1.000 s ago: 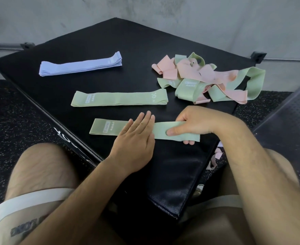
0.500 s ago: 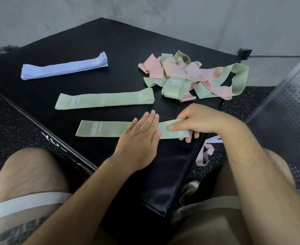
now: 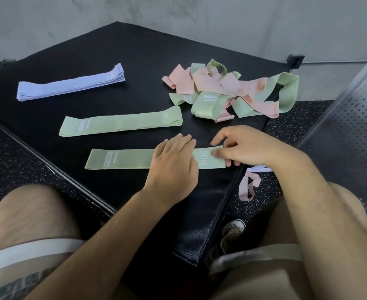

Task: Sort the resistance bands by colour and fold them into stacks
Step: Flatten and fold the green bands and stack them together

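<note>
A flat green band point(image 3: 122, 159) lies near the front corner of the black padded box point(image 3: 117, 50). My left hand point(image 3: 173, 163) presses flat on its middle with straight fingers. My right hand point(image 3: 243, 148) pinches the band's right end, beside the "30 LB" print. Behind it lies a stack of folded green bands point(image 3: 122, 123). A stack of folded lilac bands point(image 3: 70, 85) sits at the far left. A tangled pile of pink and green bands point(image 3: 228, 92) lies at the back right.
A pink band point(image 3: 246, 187) and a lilac one point(image 3: 258, 168) lie on the speckled floor off the box's right edge. A perforated metal panel point(image 3: 347, 126) stands to the right. My knees and a shoe point(image 3: 232, 230) are below the box.
My right hand has shifted from lying over the band's right end to pinching it, uncovering the "30 LB" print. The left hand stays pressed on the band's middle.
</note>
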